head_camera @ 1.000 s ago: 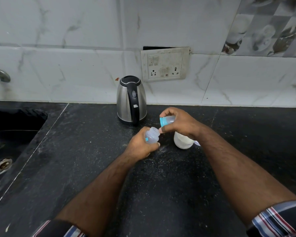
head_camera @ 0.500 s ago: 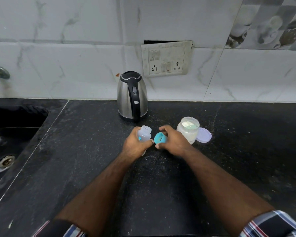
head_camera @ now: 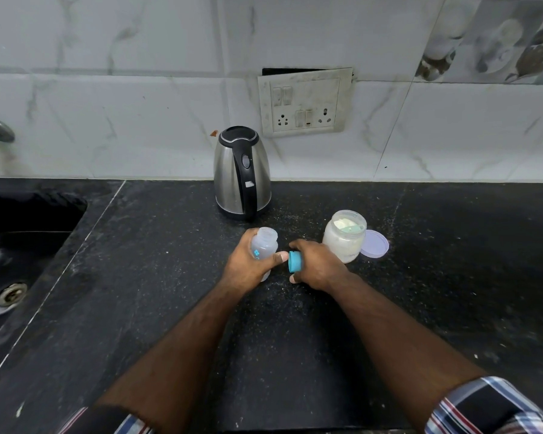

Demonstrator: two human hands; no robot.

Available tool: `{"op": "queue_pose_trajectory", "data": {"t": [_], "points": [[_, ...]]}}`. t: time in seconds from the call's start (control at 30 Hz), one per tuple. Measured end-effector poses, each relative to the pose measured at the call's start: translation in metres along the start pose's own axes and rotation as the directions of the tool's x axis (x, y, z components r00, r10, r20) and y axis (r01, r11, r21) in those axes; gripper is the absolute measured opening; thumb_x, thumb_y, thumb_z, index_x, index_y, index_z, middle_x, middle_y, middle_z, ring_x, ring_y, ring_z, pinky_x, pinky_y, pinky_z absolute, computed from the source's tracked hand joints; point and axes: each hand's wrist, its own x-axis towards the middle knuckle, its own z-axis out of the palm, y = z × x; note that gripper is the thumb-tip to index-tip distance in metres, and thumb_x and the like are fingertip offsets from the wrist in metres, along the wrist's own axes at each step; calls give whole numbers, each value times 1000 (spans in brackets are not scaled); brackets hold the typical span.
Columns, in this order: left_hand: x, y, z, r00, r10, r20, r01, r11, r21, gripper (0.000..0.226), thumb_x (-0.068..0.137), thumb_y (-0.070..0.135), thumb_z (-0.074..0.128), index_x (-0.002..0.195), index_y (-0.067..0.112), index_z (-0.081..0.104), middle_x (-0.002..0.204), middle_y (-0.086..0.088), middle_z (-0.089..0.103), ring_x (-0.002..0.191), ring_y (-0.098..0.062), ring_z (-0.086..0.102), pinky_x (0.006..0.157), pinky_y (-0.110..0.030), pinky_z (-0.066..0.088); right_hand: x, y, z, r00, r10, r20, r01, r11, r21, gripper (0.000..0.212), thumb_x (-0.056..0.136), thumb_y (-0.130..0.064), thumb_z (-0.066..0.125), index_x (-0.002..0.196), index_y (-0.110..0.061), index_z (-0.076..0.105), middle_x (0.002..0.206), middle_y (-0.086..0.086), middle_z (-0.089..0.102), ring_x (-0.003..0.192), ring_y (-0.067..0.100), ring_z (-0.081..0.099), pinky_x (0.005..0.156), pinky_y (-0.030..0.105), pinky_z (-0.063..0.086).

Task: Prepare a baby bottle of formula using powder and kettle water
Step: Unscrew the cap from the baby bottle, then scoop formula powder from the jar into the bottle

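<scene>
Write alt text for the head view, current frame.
On a black counter, the left hand grips an open, uncapped baby bottle while the right hand holds its teal cap beside it. An open jar of powder stands right of the hands with its lid alongside; a steel kettle stands behind by the wall.

We see clear baby bottle [head_camera: 264, 245] uncapped, upright; teal cap [head_camera: 294, 261] just beside it; open powder jar [head_camera: 344, 236] w/ lid [head_camera: 375, 243] alongside; steel kettle [head_camera: 242, 173] behind.
</scene>
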Motion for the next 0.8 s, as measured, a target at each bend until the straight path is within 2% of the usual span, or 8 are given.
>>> {"op": "queue_pose_trajectory", "data": {"t": [0.1, 0.3, 0.43, 0.5, 0.57, 0.7, 0.8], "points": [[2, 0, 3, 1000, 18, -12, -18, 1000, -19, 66, 73, 47, 90, 125, 40, 50, 113, 19, 61, 105, -2, 60, 79, -22, 49, -2, 1, -4, 1000, -5, -8, 5, 1000, 22, 90, 74, -27, 92, 151, -24, 45, 144, 5, 57, 129, 23, 55, 107, 40, 48], [5, 0, 9, 999, 15, -33, -16, 999, -29, 78, 73, 46, 90, 137, 29, 49, 124, 8, 61, 115, -14, 61, 93, -31, 50, -8, 2, -13, 1000, -4, -7, 4, 998, 57, 92, 72, -25, 92, 151, -24, 45, 149, 2, 55, 133, 22, 54, 110, 39, 46], [6, 3, 10, 1000, -1, -27, 0, 1000, -19, 80, 75, 48, 88, 141, 30, 45, 125, 8, 58, 116, -15, 58, 91, -32, 49, -12, 2, -18, 1000, -9, -25, 11, 996, 86, 88, 73, -23, 92, 149, -23, 48, 148, 1, 57, 132, 21, 55, 110, 40, 47], [5, 5, 10, 1000, -9, -29, 8, 1000, -15, 81, 76, 48, 87, 141, 30, 44, 124, 10, 56, 116, -15, 57, 88, -31, 48, -14, 2, -20, 998, -21, -60, 26, 995, 92, 77, 77, -23, 88, 146, -22, 53, 145, 0, 60, 130, 19, 57, 109, 37, 47], [6, 7, 11, 1000, -15, -26, 15, 1000, -15, 81, 76, 48, 87, 141, 31, 44, 122, 11, 55, 115, -14, 56, 86, -28, 46, -15, 3, -23, 993, -28, -113, 41, 993, 111, 58, 84, -21, 81, 138, -20, 60, 134, 0, 66, 123, 18, 61, 103, 33, 50], [7, 9, 15, 999, -35, -17, 35, 999, -12, 80, 78, 42, 87, 143, 30, 42, 118, 14, 53, 114, -13, 54, 86, -29, 48, -16, 7, -46, 977, 45, -206, 3, 974, 227, 16, 91, -27, 75, 107, -27, 71, 95, -7, 72, 93, 16, 68, 83, 31, 55], [8, 10, 18, 998, -69, 5, 69, 998, -10, 80, 82, 35, 85, 147, 30, 38, 129, 8, 50, 119, -16, 52, 97, -40, 52, -16, 19, -80, 921, 144, -363, -88, 982, 168, 14, 91, -31, 74, 104, -27, 74, 99, -6, 75, 93, 18, 69, 83, 33, 55]]}}
